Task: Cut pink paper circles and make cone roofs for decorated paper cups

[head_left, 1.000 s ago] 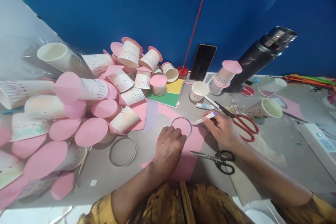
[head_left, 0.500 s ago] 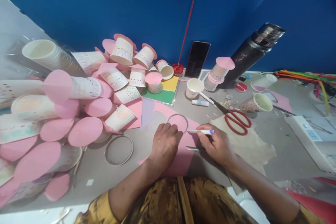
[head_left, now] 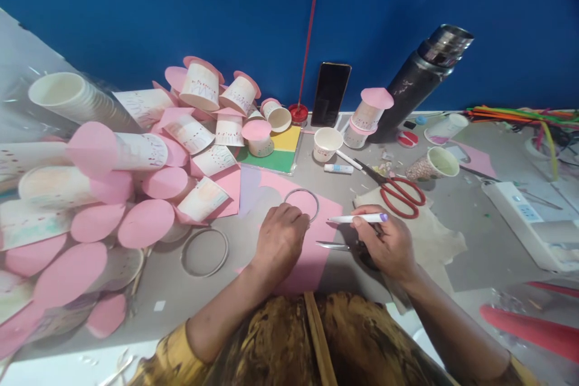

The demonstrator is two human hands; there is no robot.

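My left hand (head_left: 283, 241) rests with curled fingers on the near edge of a thin grey ring (head_left: 316, 198), which lies flat on pink paper (head_left: 328, 208). Between the fingers of my right hand (head_left: 386, 244) is a slim white marker (head_left: 362, 218) with a purple end, its tip pointing left, just apart from the ring. Below that tip, the blades of a small pair of scissors (head_left: 332, 245) stick out; my right hand hides part of them. A second grey ring (head_left: 225, 253) lies left of my left hand.
Many decorated paper cups with pink paper discs (head_left: 147, 223) crowd the left. Large red-handled scissors (head_left: 402, 196) lie on crumpled cloth at right. A phone (head_left: 332, 93) and a black flask (head_left: 416, 81) lean on the blue wall. A white cup (head_left: 328, 145) stands mid-table.
The marker's tip has moved right, away from the ring's edge. My left hand keeps its place on the ring. The whole view has shifted slightly.
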